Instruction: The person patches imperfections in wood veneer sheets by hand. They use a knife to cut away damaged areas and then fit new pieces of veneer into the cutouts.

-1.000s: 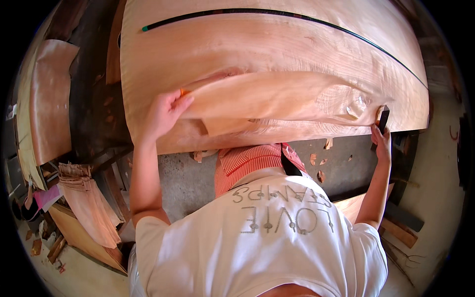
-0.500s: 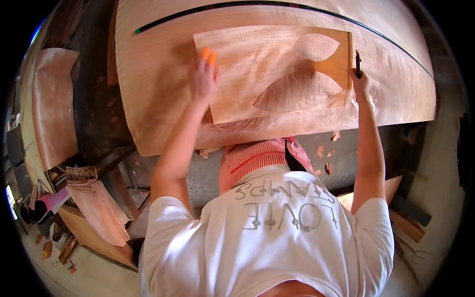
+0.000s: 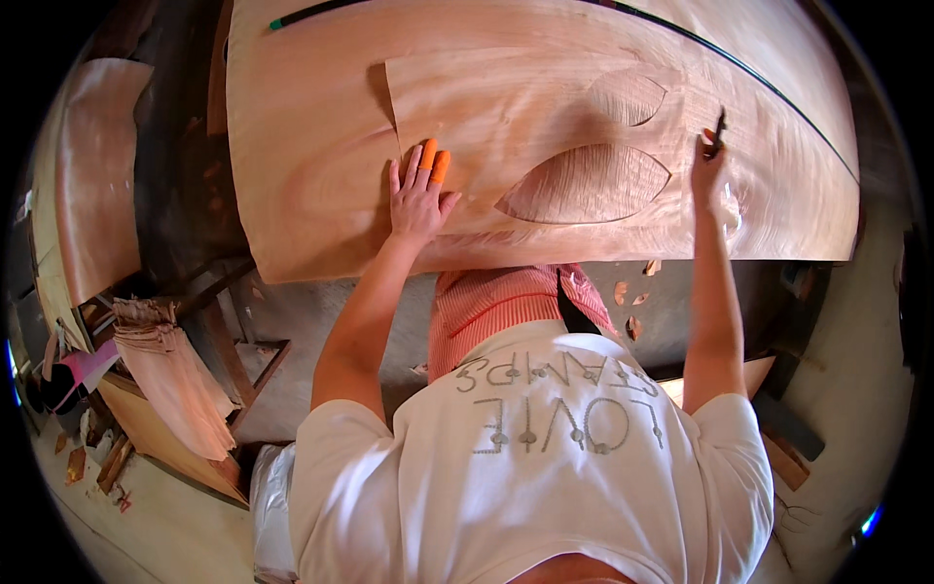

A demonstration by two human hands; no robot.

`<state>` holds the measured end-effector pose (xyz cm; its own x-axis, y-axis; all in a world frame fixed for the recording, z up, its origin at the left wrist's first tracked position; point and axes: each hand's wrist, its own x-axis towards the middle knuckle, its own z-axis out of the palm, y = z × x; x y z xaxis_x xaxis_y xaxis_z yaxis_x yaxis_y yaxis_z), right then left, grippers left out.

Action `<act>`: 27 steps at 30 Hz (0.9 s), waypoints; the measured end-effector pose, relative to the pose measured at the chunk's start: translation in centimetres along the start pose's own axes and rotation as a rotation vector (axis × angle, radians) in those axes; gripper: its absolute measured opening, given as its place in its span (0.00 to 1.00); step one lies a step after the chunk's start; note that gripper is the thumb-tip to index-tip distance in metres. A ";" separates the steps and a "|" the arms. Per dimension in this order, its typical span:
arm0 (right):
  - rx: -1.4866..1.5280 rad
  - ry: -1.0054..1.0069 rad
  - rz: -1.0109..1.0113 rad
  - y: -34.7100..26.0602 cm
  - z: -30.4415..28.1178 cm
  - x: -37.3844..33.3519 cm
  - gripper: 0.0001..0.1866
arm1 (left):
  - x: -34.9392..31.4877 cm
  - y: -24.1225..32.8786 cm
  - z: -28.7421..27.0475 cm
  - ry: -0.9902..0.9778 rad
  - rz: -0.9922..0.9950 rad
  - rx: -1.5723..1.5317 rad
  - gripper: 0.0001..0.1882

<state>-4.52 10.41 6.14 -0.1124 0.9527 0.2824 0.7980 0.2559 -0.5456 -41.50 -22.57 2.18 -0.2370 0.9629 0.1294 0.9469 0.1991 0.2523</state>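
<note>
My left hand [image 3: 419,198] lies flat with fingers spread near the left edge of a thin rectangular wood veneer piece [image 3: 462,107]. Two of its fingers wear orange finger covers [image 3: 439,165]. That piece rests on a large veneer sheet [image 3: 302,175]; a small leaf shape [image 3: 627,98] and a larger leaf shape [image 3: 589,185] show in its right half, whether holes or patches I cannot tell. Just past its right end, my right hand [image 3: 709,167] is closed around a slim black utility knife [image 3: 718,131], tip pointing away from me. The fingers partly hide the knife.
A long dark rod [image 3: 700,47] with a green tip lies across the far part of the sheet. More veneer sheets [image 3: 97,185] stand at the left, above a hanging veneer bundle [image 3: 180,389]. Wood scraps [image 3: 634,328] litter the floor beyond the front edge.
The veneer piece has settled flatter onto the sheet. My left hand has come down onto it, moving right and nearer. My right hand has shifted slightly, and the knife is tilted differently.
</note>
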 end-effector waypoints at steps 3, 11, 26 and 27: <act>0.493 -0.451 -0.077 -9.8 4.0 -6.4 0.11 | -0.1 0.1 0.2 0.029 -0.021 0.003 0.31; 0.606 -0.953 0.112 -21.6 10.4 -16.1 0.11 | 1.3 0.6 -0.1 0.070 -0.052 -0.056 0.31; 0.462 -1.129 0.060 -20.8 9.5 -16.7 0.14 | -2.5 0.0 -1.4 0.032 -0.074 -0.094 0.28; 0.447 -1.149 0.063 -20.9 8.5 -16.9 0.14 | -3.6 0.0 -1.9 0.020 -0.053 -0.103 0.27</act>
<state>-24.34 -9.60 6.06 -0.7164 0.4985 -0.4882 0.5737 0.0225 -0.8188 -41.05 -26.36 3.55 -0.2915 0.9474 0.1319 0.9058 0.2291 0.3564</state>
